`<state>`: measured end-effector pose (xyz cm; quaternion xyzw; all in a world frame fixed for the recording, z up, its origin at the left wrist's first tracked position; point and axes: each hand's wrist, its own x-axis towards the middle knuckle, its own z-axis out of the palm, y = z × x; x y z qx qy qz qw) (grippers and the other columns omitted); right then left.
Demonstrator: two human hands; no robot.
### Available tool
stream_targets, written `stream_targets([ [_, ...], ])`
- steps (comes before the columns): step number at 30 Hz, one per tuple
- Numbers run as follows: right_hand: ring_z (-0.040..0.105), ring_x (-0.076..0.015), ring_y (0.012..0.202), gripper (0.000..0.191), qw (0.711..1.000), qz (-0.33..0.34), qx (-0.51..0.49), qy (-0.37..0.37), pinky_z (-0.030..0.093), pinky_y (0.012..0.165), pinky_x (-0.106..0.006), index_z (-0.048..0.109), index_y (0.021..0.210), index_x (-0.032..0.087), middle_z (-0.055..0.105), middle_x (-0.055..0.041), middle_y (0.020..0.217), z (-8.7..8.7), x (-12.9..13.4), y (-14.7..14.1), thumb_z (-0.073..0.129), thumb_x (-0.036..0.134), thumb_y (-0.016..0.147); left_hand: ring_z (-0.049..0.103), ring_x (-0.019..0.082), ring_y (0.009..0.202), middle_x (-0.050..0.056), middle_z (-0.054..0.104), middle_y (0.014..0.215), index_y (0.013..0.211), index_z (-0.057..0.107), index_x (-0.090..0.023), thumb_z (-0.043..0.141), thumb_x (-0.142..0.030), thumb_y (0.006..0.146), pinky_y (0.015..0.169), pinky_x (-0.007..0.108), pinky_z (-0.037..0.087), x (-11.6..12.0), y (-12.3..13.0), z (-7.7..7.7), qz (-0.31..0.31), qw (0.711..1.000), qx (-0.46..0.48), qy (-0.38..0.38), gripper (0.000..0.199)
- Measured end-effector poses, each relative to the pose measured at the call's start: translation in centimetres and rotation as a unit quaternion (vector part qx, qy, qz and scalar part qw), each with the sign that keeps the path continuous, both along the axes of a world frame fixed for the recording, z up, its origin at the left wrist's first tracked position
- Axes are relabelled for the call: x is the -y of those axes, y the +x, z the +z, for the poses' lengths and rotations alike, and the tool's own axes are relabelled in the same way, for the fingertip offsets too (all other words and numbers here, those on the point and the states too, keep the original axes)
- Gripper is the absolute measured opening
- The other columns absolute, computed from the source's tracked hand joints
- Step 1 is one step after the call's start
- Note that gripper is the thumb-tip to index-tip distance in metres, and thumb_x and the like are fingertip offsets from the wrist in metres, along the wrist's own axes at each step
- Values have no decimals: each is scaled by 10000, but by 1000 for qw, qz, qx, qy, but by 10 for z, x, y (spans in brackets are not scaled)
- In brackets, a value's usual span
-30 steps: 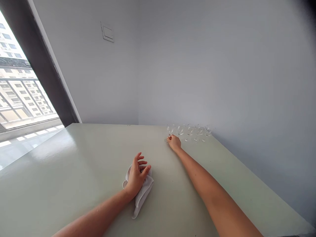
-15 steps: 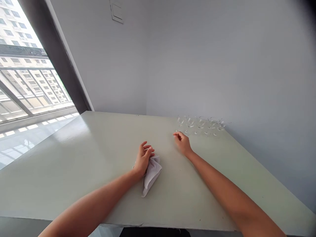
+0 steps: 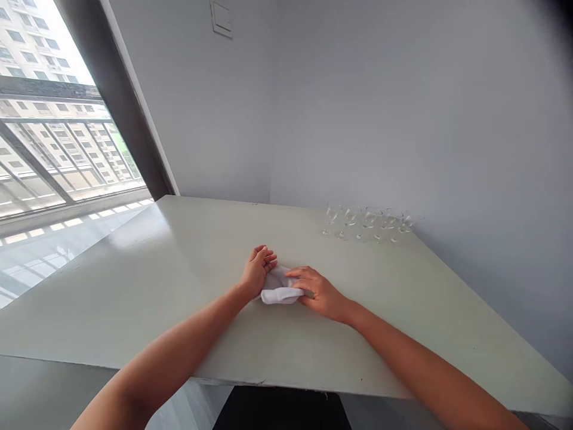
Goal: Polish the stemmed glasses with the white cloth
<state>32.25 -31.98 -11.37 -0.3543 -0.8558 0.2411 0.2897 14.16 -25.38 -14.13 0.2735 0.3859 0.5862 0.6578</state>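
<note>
Between my hands, low over the middle of the table, is a white cloth (image 3: 283, 294), bunched with a fold along its near side. My left hand (image 3: 258, 269) is at its left end, fingers loosely curled and the cloth against the palm. At the right end my right hand (image 3: 320, 294) pinches the cloth between thumb and fingers. Several clear stemmed glasses (image 3: 367, 218) stand upright in a cluster at the far right of the table, beyond both hands.
The pale table (image 3: 147, 298) meets the grey wall (image 3: 380, 107) at its back and right sides. A window (image 3: 58, 137) with railings is on the left. A light switch (image 3: 221, 18) sits high on the wall. The table's near edge runs below my forearms.
My right hand has come back from near the glasses to the cloth and taken hold of its right side. The cloth's hanging end is now lifted and folded up.
</note>
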Motion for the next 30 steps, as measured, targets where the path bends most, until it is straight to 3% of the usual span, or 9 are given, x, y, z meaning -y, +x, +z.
stream_targets([
  [4,491,-216,1096,145,971,-134,-164,-108,424,857,-354,650,827,236,502,-58,1232,6,4,38,531,209,749,583,136,804,52,569,890,949,498,-187,575,-342,766,800,336,471,-2,-11,10,-1,999,7,52,253],
  [10,600,-239,822,60,799,-301,-458,-248,464,634,-338,568,609,202,624,-67,1022,50,-15,75,567,259,628,571,141,826,56,565,946,955,510,-203,578,-375,750,780,348,479,-2,-17,14,24,998,-33,47,276],
  [13,572,-229,897,42,860,-253,-411,-166,458,637,-317,578,635,209,572,-46,1135,72,-14,64,560,240,658,568,135,813,58,561,956,942,513,-204,582,-368,739,758,332,482,-7,-20,12,49,997,-54,34,270],
  [17,476,-212,1102,247,984,-83,-113,-107,430,814,-340,654,830,251,499,-17,1249,73,9,34,459,133,737,564,129,812,51,553,955,940,506,-210,577,-367,736,772,335,481,-13,-27,10,80,993,-79,46,267],
  [20,412,-198,1182,456,993,16,38,-108,415,866,-349,610,1056,319,417,21,1342,57,27,28,399,61,744,563,136,845,47,547,969,967,493,-217,551,-363,755,801,347,476,-11,-26,11,101,979,-140,109,263],
  [22,470,-190,1119,446,993,-27,30,-113,450,804,-329,601,1073,323,451,14,1315,44,31,38,383,79,771,563,154,902,53,555,989,990,492,-220,520,-345,778,826,352,466,-3,-19,12,93,957,-214,171,247],
  [24,539,-182,1012,358,986,-120,-32,-114,462,776,-322,637,996,290,545,-12,1208,28,29,55,391,131,790,553,173,978,70,566,1046,1014,511,-218,468,-319,810,859,355,450,11,-6,13,37,917,-316,240,232],
  [26,582,-179,893,279,963,-212,-104,-126,463,766,-325,667,887,244,633,-36,1032,11,21,75,415,187,783,503,194,1096,90,521,1197,1080,522,-218,423,-289,829,927,367,408,30,13,11,-72,837,-435,325,279],
  [30,567,-157,640,232,893,-351,-219,-179,457,613,-285,669,748,186,639,-34,671,-19,7,108,441,209,714,184,277,1326,129,227,1441,1303,369,-181,419,-344,828,1070,464,171,62,50,-5,-281,589,-595,470,504],
])
